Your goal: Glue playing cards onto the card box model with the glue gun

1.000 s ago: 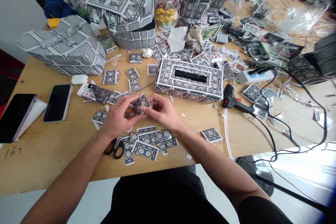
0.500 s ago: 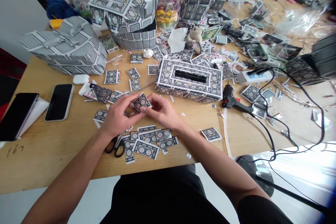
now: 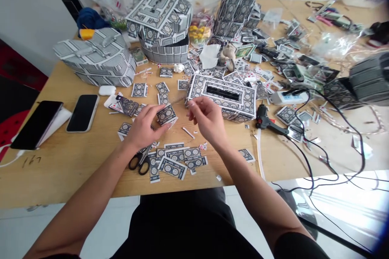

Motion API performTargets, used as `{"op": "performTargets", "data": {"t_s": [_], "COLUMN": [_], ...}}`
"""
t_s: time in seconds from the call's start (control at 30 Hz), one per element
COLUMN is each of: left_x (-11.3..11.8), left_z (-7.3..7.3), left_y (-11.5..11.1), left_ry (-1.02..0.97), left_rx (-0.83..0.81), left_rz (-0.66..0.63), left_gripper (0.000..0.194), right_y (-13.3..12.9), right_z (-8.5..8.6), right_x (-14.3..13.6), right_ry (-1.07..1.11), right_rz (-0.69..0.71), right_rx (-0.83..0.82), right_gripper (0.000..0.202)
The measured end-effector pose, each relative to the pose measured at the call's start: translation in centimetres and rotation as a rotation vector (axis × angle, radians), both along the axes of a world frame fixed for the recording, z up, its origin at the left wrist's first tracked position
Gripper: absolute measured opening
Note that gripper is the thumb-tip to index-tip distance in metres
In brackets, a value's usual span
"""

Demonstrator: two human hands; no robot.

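My left hand [image 3: 146, 127] is closed on a folded playing card [image 3: 166, 115] with a dark patterned back and white edges, gripped between thumb and fingers. Apart from it, my right hand [image 3: 209, 118] is raised at the near left corner of a tissue box [image 3: 249, 97] covered in the same cards. Its thumb and fingertips are drawn together; whether they pinch anything is too small to tell. Below the hands lie several cut card pieces [image 3: 172, 166]. Black-handled scissors [image 3: 141, 162] rest by my left wrist, their blades partly under the cards.
A glue gun [image 3: 269, 121] with its cable lies right of the box, near a power strip [image 3: 290, 96]. Two phones [image 3: 82, 113] are at the left. Card-covered bags [image 3: 100, 58] stand behind, and loose cards [image 3: 291, 64] clutter the back right.
My right hand has let go of the folded card and moved right and up, while my left hand keeps the card. A white strip and small card scraps now lie between the hands.
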State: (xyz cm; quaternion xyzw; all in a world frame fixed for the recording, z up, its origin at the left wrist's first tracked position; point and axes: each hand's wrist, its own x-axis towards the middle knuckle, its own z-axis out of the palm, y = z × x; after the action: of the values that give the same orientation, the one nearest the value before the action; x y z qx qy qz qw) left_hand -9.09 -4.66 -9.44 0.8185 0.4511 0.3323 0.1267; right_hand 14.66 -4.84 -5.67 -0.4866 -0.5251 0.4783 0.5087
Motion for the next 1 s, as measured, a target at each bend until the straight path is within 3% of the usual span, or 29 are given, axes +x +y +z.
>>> {"op": "performTargets", "data": {"t_s": [0.13,0.27,0.47,0.7,0.87,0.93,1.0], "left_x": [0.1,0.3,0.7,0.8,0.8,1.2,1.7], "left_z": [-0.2,-0.7,-1.4,-1.3,1.4,2.4,2.8], "left_y": [-0.2,-0.3,-0.3,-0.3,-1.7,-2.7,-3.7], "left_ry": [0.044,0.079,0.092,0.046,0.031,0.104,0.19], "left_rx": [-0.014,-0.024,-0.045,-0.068,-0.24,-0.33,-0.341], "left_rz": [-0.067,-0.146,-0.225,-0.297,-0.509,-0.615,-0.635], "left_gripper": [0.055,0.059,0.056,0.046,0.016,0.018,0.03], "right_y": [-2.4,-6.1,-11.2,-13.4,-12.8,-12.6,-12.5], "right_z": [2.1,2.6,2.7,-0.1,-0.9,-0.9,-1.0], "right_x": [3.3,8.2,14.2,15.0,15.1,15.2,15.2], "right_ry": [-0.077,-0.448,-0.989,-1.129,-1.146,-1.144,-1.159], "right_rz": [-0.119,-0.214,-0.085,0.056,0.019,0.007,-0.002], "right_rx": [0.055,0.057,-0.131,-0.162,-0.128,-0.124,-0.109], "right_gripper": [0.019,0.019,0.028,0.025,0.02,0.021,0.023]}}
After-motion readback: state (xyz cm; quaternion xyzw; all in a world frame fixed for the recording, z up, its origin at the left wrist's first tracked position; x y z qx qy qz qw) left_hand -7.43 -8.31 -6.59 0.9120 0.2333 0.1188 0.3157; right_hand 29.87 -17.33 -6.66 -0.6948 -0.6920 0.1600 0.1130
